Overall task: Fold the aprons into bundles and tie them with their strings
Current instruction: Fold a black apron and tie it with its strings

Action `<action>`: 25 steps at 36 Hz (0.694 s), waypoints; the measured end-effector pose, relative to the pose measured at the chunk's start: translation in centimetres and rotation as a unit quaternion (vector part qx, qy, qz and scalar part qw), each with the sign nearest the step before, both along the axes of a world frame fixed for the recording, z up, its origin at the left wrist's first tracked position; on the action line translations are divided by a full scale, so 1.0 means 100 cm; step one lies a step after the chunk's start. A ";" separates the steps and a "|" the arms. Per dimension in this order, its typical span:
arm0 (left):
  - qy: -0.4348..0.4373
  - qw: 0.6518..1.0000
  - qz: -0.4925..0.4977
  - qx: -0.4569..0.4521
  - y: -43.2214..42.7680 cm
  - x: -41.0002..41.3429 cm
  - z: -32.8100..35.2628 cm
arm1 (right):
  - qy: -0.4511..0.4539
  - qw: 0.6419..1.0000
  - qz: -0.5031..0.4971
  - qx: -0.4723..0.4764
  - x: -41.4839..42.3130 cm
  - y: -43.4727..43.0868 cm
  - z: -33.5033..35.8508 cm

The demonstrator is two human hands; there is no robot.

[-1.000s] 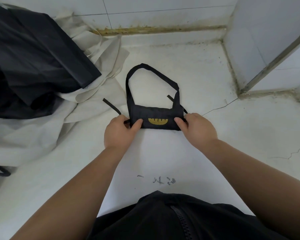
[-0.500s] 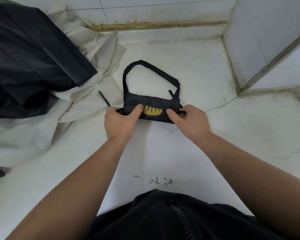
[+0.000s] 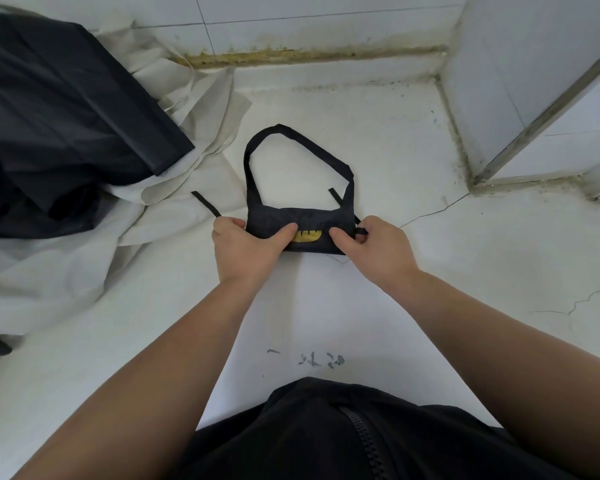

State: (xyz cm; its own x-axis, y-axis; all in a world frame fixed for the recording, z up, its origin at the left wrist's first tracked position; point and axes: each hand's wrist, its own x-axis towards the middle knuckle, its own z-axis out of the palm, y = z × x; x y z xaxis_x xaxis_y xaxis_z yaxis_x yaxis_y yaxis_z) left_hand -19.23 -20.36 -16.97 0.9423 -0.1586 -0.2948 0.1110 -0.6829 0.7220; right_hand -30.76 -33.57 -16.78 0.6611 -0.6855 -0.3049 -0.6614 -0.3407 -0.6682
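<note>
A black apron (image 3: 274, 220), folded into a small flat bundle with a yellow logo (image 3: 307, 236) on top, lies on the white floor. Its neck loop (image 3: 291, 140) arches away from me. My left hand (image 3: 246, 247) grips the bundle's left end, thumb on top beside the logo. My right hand (image 3: 374, 251) grips the right end, thumb on the bundle, and pinches a black tie string (image 3: 360, 231). The other tie string (image 3: 205, 204) trails out to the left, and a short strap end (image 3: 335, 195) shows by the loop.
A pile of black aprons (image 3: 56, 126) lies on crumpled off-white cloth (image 3: 174, 188) at the left. A tiled wall runs along the back, and a white corner with a metal frame (image 3: 534, 119) stands at the right. The floor (image 3: 482, 271) is cracked.
The bundle has been folded over once more, so it is narrower and the logo is partly covered. My right hand has taken hold of the right tie string.
</note>
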 end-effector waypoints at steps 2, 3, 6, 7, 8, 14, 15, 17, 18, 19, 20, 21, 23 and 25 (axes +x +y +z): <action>0.000 1.000 -0.007 0.006 0.000 -0.001 0.000 | 0.000 1.000 0.004 -0.004 -0.001 0.001 0.001; -0.001 1.000 -0.011 0.010 0.000 -0.002 0.000 | -0.001 1.000 0.005 -0.006 -0.001 0.002 0.002; -0.027 0.999 -0.037 0.017 0.001 -0.006 -0.001 | -0.002 1.000 0.007 -0.002 -0.002 0.005 0.005; -0.048 0.997 -0.053 0.018 0.001 -0.007 -0.002 | -0.008 1.000 0.005 0.003 -0.001 0.007 0.006; -0.072 0.995 -0.070 0.019 0.001 -0.009 -0.002 | -0.018 1.000 0.000 0.011 0.000 0.009 0.007; -0.180 0.973 -0.145 0.019 -0.002 -0.017 -0.007 | -0.064 0.996 -0.038 0.055 0.014 0.019 0.010; -0.195 0.968 -0.157 0.011 -0.001 -0.018 -0.007 | -0.072 0.993 -0.056 0.073 0.015 0.018 0.010; -0.214 0.960 -0.182 -0.008 0.001 -0.021 -0.010 | -0.081 0.988 -0.084 0.100 0.015 0.018 0.010; -0.212 0.959 -0.190 -0.018 0.001 -0.022 -0.010 | -0.081 0.987 -0.094 0.106 0.014 0.017 0.011; -0.204 0.959 -0.194 -0.026 0.002 -0.024 -0.011 | -0.081 0.985 -0.101 0.111 0.013 0.017 0.012; -0.197 0.961 -0.192 -0.034 0.003 -0.025 -0.011 | -0.080 0.985 -0.107 0.114 0.013 0.017 0.013; -0.192 0.962 -0.189 -0.041 0.003 -0.027 -0.012 | -0.077 0.984 -0.112 0.115 0.013 0.016 0.014; -0.183 0.964 -0.185 -0.052 0.003 -0.028 -0.012 | -0.068 0.984 -0.122 0.115 0.014 0.017 0.013; -0.183 0.963 -0.188 -0.058 0.002 -0.028 -0.013 | -0.062 0.983 -0.133 0.109 0.015 0.018 0.010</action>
